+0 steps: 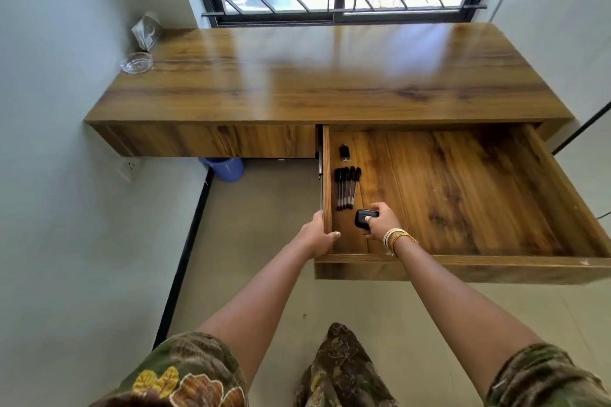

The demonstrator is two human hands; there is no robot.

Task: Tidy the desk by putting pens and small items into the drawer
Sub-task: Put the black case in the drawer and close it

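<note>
While the left hand (319,235) clasps the near-left corner of the open drawer (463,266), the right hand (380,220) lowers a small black case (365,218) inside.

Nearest, the right grip is closed around the case, just above the drawer floor at its near-left end. Just beyond it lie the pens (346,188), side by side, long axes running near to far. Farther on sits a small black item (344,152); the worktop (330,76) beyond carries only a glass dish (136,63).
</note>
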